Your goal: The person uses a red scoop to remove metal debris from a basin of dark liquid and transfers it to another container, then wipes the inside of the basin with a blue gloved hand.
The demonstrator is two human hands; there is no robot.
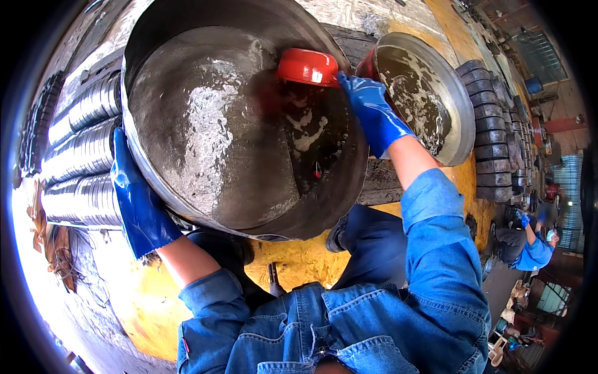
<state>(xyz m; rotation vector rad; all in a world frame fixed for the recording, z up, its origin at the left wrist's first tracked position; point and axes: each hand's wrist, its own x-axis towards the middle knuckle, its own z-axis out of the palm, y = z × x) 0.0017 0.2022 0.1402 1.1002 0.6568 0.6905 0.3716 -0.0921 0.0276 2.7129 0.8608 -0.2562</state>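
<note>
Both hands are gloved in blue; left hand [142, 209] is clamped on the lower-left rim of the large metal basin [205, 131], which is tilted toward the wearer; right hand [372, 112] is closed on the red bowl [308, 66], held at the basin's upper-right rim, approx. over the dark wet patch inside. Hands are kept well apart, one per side of the basin. Grey liquid w/ foam is seen coating the basin's inner wall; a second, smaller pan [430, 93] w/ similar residue is set just beside the right forearm. Stacked metal discs [84, 156] are racked to the left; dark round stacks [492, 143] to the right; a co-worker in blue [532, 246] is crouched well apart at lower right.

For a clean result, judged from this view: the rim grip is to be kept firm so the tilt is held steady; the bowl is best kept low and inside the rim, so splash is limited; gloves are wet, so slip is to be expected.
</note>
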